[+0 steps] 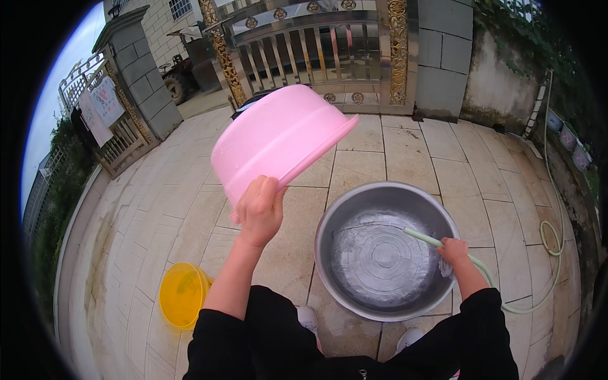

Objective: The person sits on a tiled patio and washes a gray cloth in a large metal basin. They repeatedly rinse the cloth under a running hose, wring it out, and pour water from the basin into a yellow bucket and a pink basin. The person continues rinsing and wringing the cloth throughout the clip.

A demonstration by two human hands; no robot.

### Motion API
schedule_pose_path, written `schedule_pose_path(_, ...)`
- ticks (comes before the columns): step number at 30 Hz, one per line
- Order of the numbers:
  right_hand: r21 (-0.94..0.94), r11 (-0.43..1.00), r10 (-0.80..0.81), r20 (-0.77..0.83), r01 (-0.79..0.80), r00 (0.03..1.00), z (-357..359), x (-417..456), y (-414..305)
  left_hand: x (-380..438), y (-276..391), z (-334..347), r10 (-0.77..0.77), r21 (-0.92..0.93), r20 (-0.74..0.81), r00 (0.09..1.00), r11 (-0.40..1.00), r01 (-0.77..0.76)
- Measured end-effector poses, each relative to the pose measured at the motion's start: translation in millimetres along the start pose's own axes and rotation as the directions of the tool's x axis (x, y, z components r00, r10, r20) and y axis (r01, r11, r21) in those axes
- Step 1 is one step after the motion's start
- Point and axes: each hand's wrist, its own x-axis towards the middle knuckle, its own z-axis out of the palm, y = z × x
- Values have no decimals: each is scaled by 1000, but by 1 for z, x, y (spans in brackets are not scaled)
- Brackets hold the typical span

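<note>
My left hand (260, 209) grips the rim of a pink plastic basin (285, 137), held up and tilted, its outer wall towards me and its inside hidden. My right hand (453, 251) is closed around a pale green hose (422, 236) above the right side of a large grey metal tub (327, 285). The hose's end points left over the tub, and a thin stream of water seems to run from it. Shallow water covers the tub's bottom. A bit of greyish cloth (445, 267) shows under my right hand.
A yellow bucket (183, 297) stands to my left on the paved floor (280, 247). The hose runs off right, with a loop (551, 237) near the wall. Ahead is a metal gate (304, 52); laundry (105, 102) hangs on the open leaf at left. My shoes (308, 318) are close to the tub.
</note>
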Motion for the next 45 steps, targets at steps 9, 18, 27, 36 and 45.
schedule_pose_path(9,-251,966,119,197,-67,973,63,25,54,-89,-81,-115,-209,489,-55,976,847,209)
schedule_pose_path(18,-278,960,151,463,-18,873,62,14,65,-237,-145,-181,-410,823,39,911,530,204)
schedule_pose_path(27,-309,947,95,521,83,848,66,16,66,-334,-108,-149,-617,845,197,762,501,187)
schedule_pose_path(36,-327,942,88,468,79,879,80,5,45,-415,-85,-98,-813,813,442,380,542,214)
schedule_pose_path(45,-225,974,69,393,23,917,92,2,36,-443,-97,-104,-944,895,329,35,324,306)
